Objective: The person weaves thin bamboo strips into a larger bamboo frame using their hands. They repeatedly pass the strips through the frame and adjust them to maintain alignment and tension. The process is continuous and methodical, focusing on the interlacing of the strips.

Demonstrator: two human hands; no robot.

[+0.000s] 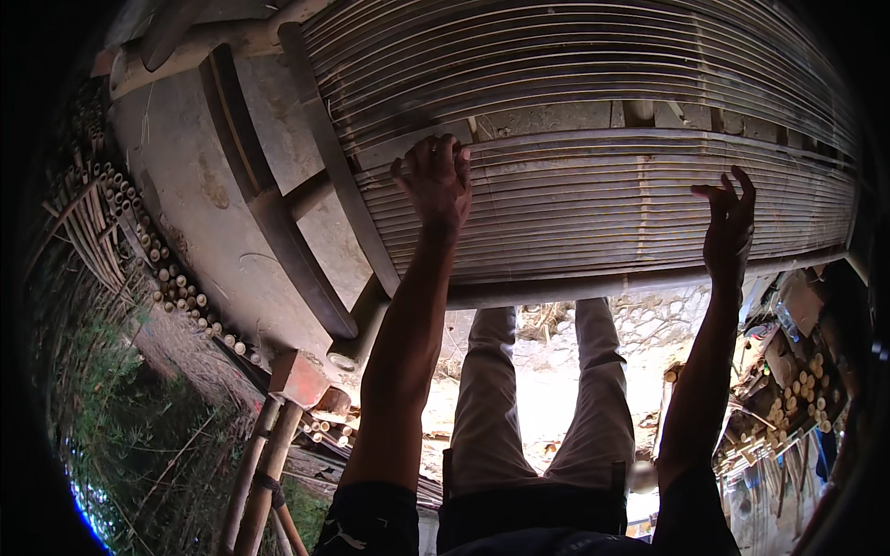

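Note:
A bamboo frame lies before me, with long thin bamboo strips (575,199) running side by side from left to right. My left hand (436,185) is at the left end of the nearer group, its fingers bent over that group's far edge strip. The fingertips and what lies under them are partly hidden. Over the right part of the same strips, my right hand (731,222) has its fingers apart and holds nothing. Whether it touches the strips I cannot tell. A lengthwise gap (556,119) parts the nearer strips from a farther group.
A thick bamboo rail (593,285) runs along the frame's near edge, just ahead of my legs. Dark curved bars (243,148) stand at the left. Cut bamboo poles (181,292) are stacked at far left, and more poles (802,394) lie at right. A red-orange block (298,378) tops tied poles.

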